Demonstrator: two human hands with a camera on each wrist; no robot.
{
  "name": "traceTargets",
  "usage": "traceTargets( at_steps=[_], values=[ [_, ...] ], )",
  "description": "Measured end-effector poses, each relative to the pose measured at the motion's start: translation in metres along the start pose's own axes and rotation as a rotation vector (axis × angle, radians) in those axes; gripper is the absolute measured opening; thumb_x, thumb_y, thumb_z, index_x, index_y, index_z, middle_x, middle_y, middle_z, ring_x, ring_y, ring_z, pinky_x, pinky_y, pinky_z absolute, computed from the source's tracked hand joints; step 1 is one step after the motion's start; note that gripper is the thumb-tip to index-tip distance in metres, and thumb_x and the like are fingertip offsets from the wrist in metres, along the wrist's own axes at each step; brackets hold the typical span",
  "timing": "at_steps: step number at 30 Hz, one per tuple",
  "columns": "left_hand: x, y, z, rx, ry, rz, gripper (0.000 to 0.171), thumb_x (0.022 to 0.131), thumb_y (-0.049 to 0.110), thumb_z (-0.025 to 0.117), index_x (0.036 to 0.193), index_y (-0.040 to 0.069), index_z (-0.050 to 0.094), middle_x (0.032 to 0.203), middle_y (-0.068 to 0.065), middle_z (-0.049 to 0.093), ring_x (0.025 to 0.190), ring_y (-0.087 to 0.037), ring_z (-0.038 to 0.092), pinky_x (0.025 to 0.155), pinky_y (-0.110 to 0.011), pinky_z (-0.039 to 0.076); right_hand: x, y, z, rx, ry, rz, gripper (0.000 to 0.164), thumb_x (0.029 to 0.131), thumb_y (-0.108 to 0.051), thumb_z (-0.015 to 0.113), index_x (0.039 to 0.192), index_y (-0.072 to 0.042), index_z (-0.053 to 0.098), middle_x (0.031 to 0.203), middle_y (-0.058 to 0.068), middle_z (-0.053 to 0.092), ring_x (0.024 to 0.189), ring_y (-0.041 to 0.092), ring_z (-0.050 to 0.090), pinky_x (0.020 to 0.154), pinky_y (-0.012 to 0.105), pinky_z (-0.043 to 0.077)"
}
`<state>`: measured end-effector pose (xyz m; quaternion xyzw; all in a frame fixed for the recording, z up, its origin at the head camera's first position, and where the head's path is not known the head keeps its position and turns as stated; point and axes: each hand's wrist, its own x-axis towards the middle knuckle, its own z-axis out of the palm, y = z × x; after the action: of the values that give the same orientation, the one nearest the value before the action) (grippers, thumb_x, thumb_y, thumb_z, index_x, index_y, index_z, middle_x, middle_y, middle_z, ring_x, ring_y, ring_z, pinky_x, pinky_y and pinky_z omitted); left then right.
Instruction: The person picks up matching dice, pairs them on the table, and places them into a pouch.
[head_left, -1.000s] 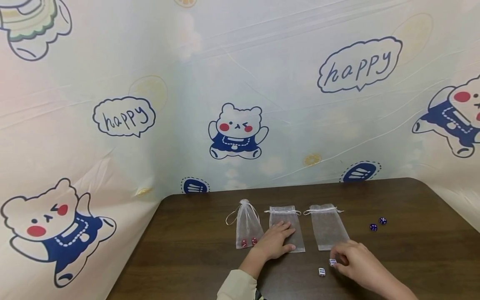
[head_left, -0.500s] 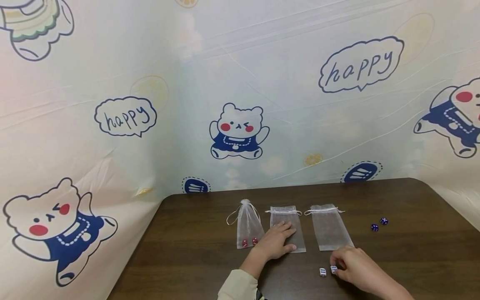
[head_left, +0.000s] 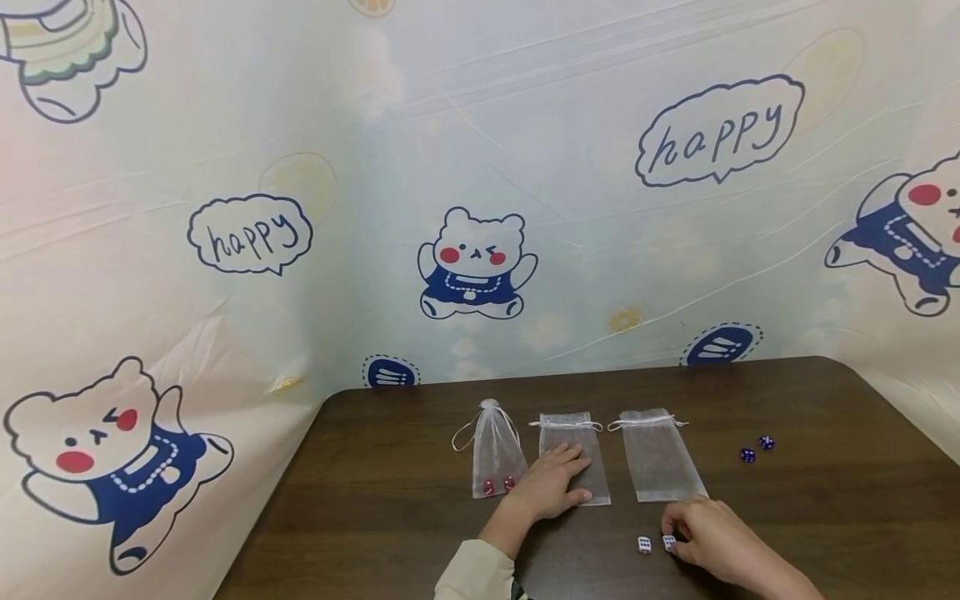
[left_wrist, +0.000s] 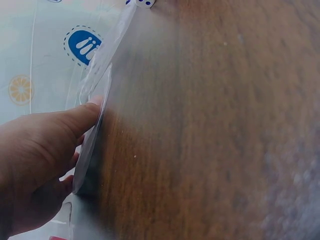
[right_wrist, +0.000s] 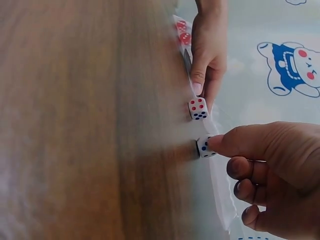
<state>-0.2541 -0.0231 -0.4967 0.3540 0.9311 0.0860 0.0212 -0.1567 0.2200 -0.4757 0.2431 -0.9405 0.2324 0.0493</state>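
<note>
In the head view my left hand [head_left: 551, 487] rests with its fingers spread on the middle sheer white drawstring bag [head_left: 597, 477], which lies flat. My right hand [head_left: 708, 533] pinches a white die [head_left: 669, 543] between thumb and fingers, low at the table surface. Just left of it sits a second white die [head_left: 645, 545], a small gap apart; the right wrist view shows this die [right_wrist: 198, 108] with red and blue pips. Another flat drawstring bag [head_left: 660, 458] lies behind my right hand.
A drawstring bag [head_left: 495, 446] with its neck drawn tight stands left, holding two red dice [head_left: 509, 482]. Two dark blue dice [head_left: 747, 456] lie at the right of the brown table [head_left: 360, 483]. A printed cloth [head_left: 570, 275] hangs behind the table.
My right hand has drawn the pinched white die a little toward me, level with the other white die. The left hand has stayed on the middle bag.
</note>
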Motion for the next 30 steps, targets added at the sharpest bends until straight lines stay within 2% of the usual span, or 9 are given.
traceTargets(
  at_steps=[3, 8, 18, 22, 24, 27, 30],
  values=[
    [-0.001, 0.0, 0.0, -0.001, -0.002, 0.0, 0.051, 0.09, 0.04, 0.056, 0.135, 0.016, 0.049, 0.144, -0.004, 0.037, 0.134, -0.022, 0.027, 0.107, -0.034, 0.024, -0.001, 0.001, -0.001, 0.007, -0.025, -0.001, 0.027, 0.065, -0.011, 0.075, 0.07, -0.025, 0.053, 0.058, -0.02, 0.031, 0.054, -0.002, 0.032, 0.048, 0.021, 0.028],
    [-0.002, 0.001, 0.0, -0.005, 0.007, 0.009, 0.051, 0.09, 0.039, 0.057, 0.134, 0.015, 0.05, 0.143, -0.005, 0.039, 0.134, -0.023, 0.029, 0.107, -0.034, 0.024, -0.001, 0.001, -0.01, 0.047, -0.081, 0.056, 0.025, 0.068, -0.015, 0.077, 0.079, -0.022, 0.055, 0.061, -0.017, 0.035, 0.055, -0.001, 0.033, 0.05, 0.022, 0.028],
    [-0.002, 0.001, -0.003, -0.009, 0.016, 0.014, 0.048, 0.089, 0.035, 0.059, 0.132, 0.014, 0.052, 0.141, -0.005, 0.042, 0.132, -0.022, 0.032, 0.106, -0.035, 0.027, 0.003, 0.0, -0.034, 0.028, -0.075, 0.148, 0.022, 0.073, -0.018, 0.076, 0.088, -0.016, 0.061, 0.063, -0.01, 0.036, 0.058, 0.003, 0.032, 0.053, 0.024, 0.028],
    [-0.001, 0.003, -0.007, 0.008, 0.069, 0.033, 0.04, 0.088, 0.027, 0.063, 0.126, 0.014, 0.059, 0.134, -0.003, 0.05, 0.127, -0.021, 0.041, 0.102, -0.03, 0.033, 0.004, -0.001, -0.037, 0.012, -0.069, 0.132, 0.022, 0.073, -0.019, 0.076, 0.088, -0.017, 0.061, 0.064, -0.011, 0.036, 0.058, 0.003, 0.033, 0.053, 0.024, 0.028],
    [-0.001, 0.004, -0.008, 0.025, 0.122, 0.046, 0.033, 0.087, 0.022, 0.064, 0.118, 0.014, 0.065, 0.127, -0.002, 0.056, 0.121, -0.018, 0.047, 0.098, -0.027, 0.037, 0.005, -0.001, -0.037, 0.002, -0.055, 0.11, 0.021, 0.073, -0.019, 0.076, 0.088, -0.018, 0.061, 0.063, -0.013, 0.036, 0.058, 0.002, 0.033, 0.053, 0.023, 0.028],
    [0.0, 0.004, -0.008, 0.053, 0.204, 0.041, 0.022, 0.085, 0.018, 0.065, 0.107, 0.016, 0.071, 0.116, 0.003, 0.063, 0.109, -0.011, 0.055, 0.087, -0.022, 0.044, 0.006, -0.002, -0.037, 0.014, -0.051, 0.103, 0.02, 0.074, -0.019, 0.076, 0.088, -0.018, 0.062, 0.063, -0.013, 0.036, 0.057, 0.002, 0.033, 0.052, 0.023, 0.028],
    [0.001, 0.005, -0.008, 0.072, 0.27, 0.022, 0.011, 0.085, 0.018, 0.064, 0.091, 0.02, 0.074, 0.095, 0.007, 0.069, 0.091, -0.009, 0.063, 0.07, -0.022, 0.049, 0.007, -0.002, -0.038, 0.029, -0.052, 0.111, 0.02, 0.074, -0.019, 0.075, 0.089, -0.017, 0.062, 0.063, -0.012, 0.036, 0.057, 0.002, 0.033, 0.051, 0.023, 0.028]
  ],
)
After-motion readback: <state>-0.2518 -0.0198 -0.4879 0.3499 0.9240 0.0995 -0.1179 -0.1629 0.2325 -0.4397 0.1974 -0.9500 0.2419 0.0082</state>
